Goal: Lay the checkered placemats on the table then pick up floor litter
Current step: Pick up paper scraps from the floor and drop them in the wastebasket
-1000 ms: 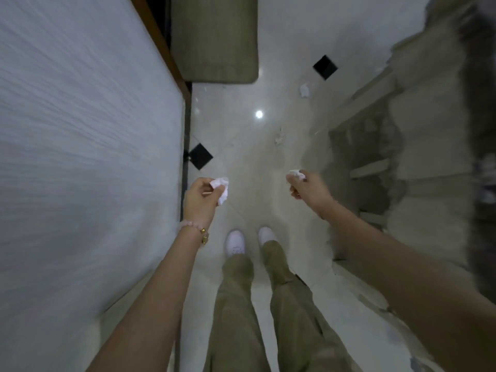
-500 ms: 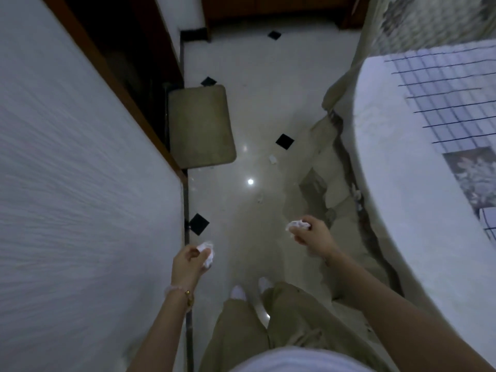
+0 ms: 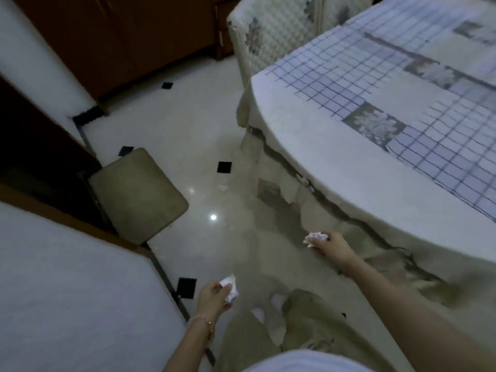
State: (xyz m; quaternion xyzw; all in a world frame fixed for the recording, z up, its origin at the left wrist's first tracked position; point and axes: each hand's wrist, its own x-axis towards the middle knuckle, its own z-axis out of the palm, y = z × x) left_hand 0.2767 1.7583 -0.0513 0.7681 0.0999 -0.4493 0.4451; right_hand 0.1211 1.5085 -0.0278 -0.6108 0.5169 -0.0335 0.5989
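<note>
Two crumpled white paper wads: the left hand (image 3: 213, 295) has its fingers clamped on one wad (image 3: 231, 287), and the right hand (image 3: 332, 247) has its fingers clamped on another wad (image 3: 313, 237). A small white scrap (image 3: 222, 188) lies on the glossy pale floor (image 3: 166, 124), well ahead of both.

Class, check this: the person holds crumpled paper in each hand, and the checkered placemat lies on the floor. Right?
No. The head view shows the checkered placemat on the table, not the floor. Left hand and right hand each hold crumpled paper.

Single head-worn view, facing down, floor (image 3: 166, 124) well below
</note>
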